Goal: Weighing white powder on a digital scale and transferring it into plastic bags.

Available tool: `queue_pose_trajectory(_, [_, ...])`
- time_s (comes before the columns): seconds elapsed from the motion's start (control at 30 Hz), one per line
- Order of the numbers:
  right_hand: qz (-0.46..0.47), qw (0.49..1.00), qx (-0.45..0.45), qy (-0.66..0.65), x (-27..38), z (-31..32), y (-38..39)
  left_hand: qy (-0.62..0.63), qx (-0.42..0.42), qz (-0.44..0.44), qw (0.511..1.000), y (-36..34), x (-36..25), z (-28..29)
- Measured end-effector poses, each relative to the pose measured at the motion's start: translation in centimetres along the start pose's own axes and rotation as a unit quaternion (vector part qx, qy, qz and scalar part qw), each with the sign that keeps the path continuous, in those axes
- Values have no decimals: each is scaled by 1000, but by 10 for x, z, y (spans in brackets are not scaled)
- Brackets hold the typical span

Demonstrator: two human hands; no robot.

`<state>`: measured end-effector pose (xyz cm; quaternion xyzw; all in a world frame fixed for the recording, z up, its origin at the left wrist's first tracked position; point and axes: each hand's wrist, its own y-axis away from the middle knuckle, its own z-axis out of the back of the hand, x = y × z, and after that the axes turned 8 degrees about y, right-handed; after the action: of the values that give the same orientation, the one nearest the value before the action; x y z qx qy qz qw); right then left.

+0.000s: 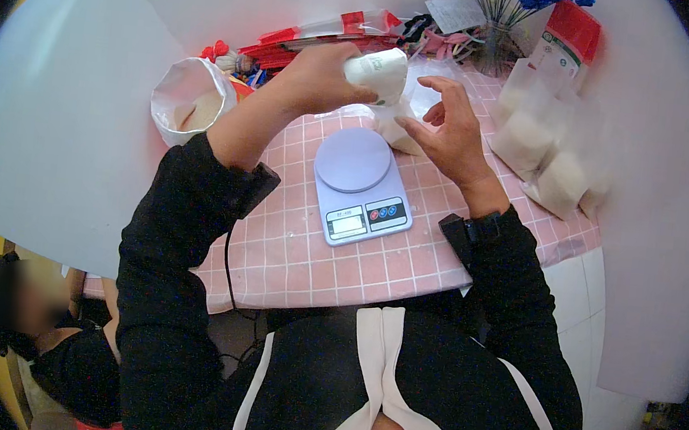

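My left hand (321, 78) is closed around a white paper cup (379, 73), tilted on its side above the far edge of the scale. Under the cup's mouth stands a clear plastic bag (402, 131) with pale grains in it, partly hidden by the cup and my right hand. My right hand (452, 134) is beside that bag with thumb and forefinger spread apart. The thumb is close to the bag's top; whether it touches is hard to see. Nearer to me sits a white kitchen scale (353, 159) with a round platform and nothing on it.
At the left, a white open sack (192, 101) holds grain. Several filled clear bags (526, 141) stand at the right, near a red-and-white package (568, 42). Red-and-clear packaging (329, 31) and blue flowers in a glass vase (495, 51) line the back. Another person (58, 345) is at lower left.
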<state>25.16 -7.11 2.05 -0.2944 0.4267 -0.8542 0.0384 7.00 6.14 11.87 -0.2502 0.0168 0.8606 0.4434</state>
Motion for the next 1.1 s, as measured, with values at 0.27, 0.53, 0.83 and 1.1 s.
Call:
queue_pose_trajectory(0.27, [-74, 995, 60, -1, -4, -2, 2, -74, -79, -59, 992, -4, -4, -7])
queue_pose_trajectory(0.53, [-72, 995, 61, 8, -12, -4, 3, -67, -86, -11, 994, 2, -5, 0])
queue_pose_trajectory(0.83, [-53, 995, 66, 54, -21, -13, 6, 411, -53, 180, 892, 41, 26, -2])
queue_pose_trajectory(1.1, [-40, 985, 60, 155, -18, -28, 5, 696, -102, 169, 690, 125, 77, -33])
